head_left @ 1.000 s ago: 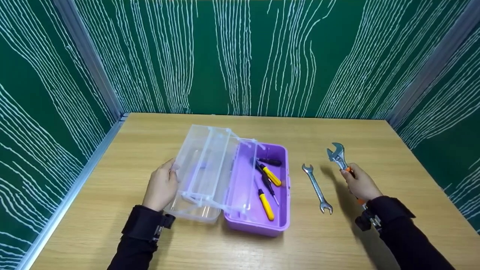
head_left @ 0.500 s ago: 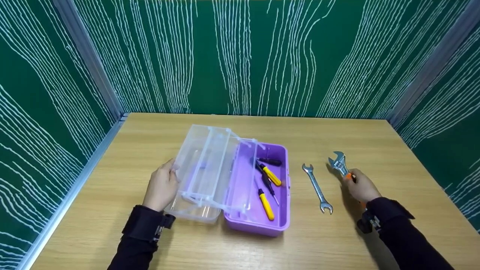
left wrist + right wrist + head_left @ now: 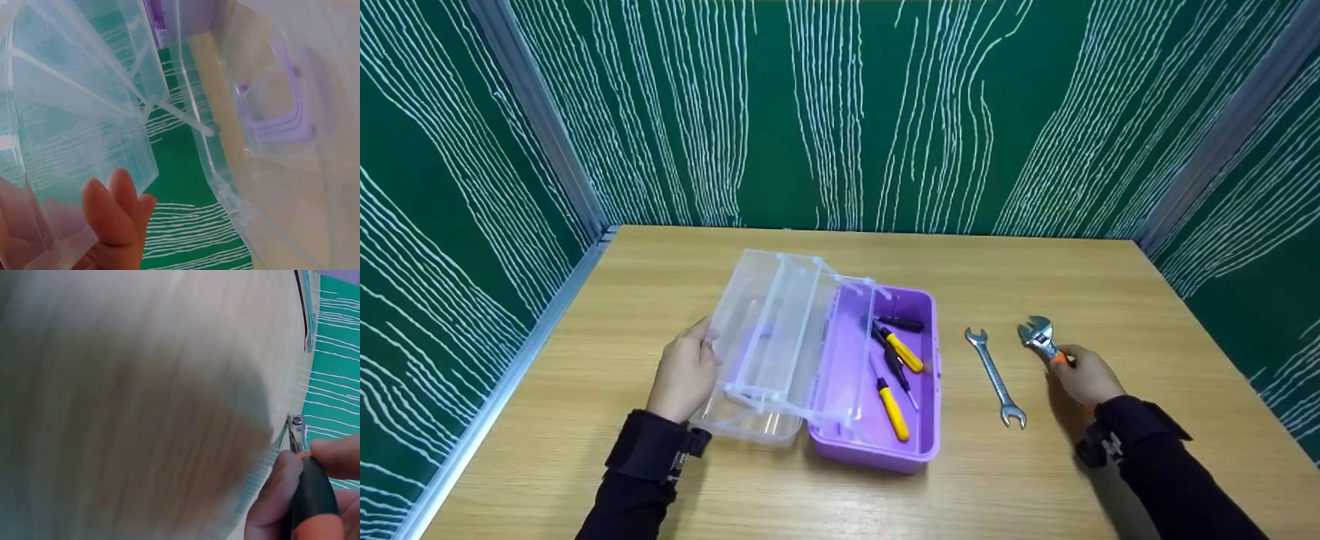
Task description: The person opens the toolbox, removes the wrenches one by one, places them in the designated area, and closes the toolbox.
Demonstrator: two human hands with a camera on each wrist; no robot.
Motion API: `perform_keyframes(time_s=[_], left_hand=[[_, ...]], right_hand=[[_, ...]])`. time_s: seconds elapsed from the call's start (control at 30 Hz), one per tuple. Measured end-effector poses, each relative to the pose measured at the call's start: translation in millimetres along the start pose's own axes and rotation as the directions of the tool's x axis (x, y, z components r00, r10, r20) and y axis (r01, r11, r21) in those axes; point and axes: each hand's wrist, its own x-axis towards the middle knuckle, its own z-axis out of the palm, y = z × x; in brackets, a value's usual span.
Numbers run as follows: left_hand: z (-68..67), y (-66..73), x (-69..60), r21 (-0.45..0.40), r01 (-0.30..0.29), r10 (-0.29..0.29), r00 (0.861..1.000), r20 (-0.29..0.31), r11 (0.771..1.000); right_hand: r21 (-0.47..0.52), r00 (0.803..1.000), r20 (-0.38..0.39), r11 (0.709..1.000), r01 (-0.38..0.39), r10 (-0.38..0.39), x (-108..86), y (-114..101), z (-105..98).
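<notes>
Head view only: yellow- and black-handled screwdrivers (image 3: pixel 892 411) inside the purple box (image 3: pixel 877 459). Right wrist view: black grip with orange butt, largely covered in the head view by the right hand (image 3: pixel 1086 376). Left wrist view: bent fingertips of the left hand (image 3: pixel 684 369), clamped on the edge of the clear lid (image 3: pixel 757 322).

Wrench (image 3: pixel 1039 334): adjustable; shiny steel head, orange-and-black handle, right hand curled round it; right of the double-ended spanner (image 3: pixel 995 376); contact with bench (image 3: pixel 975 480) cannot be told.
</notes>
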Motion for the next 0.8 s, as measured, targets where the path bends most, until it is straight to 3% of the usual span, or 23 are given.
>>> perform_keyframes(time_s=[0.37, 0.8], left_hand=[[-2.0, -0.1, -0.5, 0.011, 0.024, -0.024, 0.999, 0.021, 1.000], [-2.2, 3.5, -0.8, 0.019, -0.003, 0.003, 1.000, 0.011, 1.000]], right_hand=[[0.073, 0.990, 0.063, 0.989, -0.127, 0.123, -0.7, 0.2, -2.1], [0.056, 0.985, -0.015, 0.984, -0.169, 0.170, -10.7, -1.7, -4.5]])
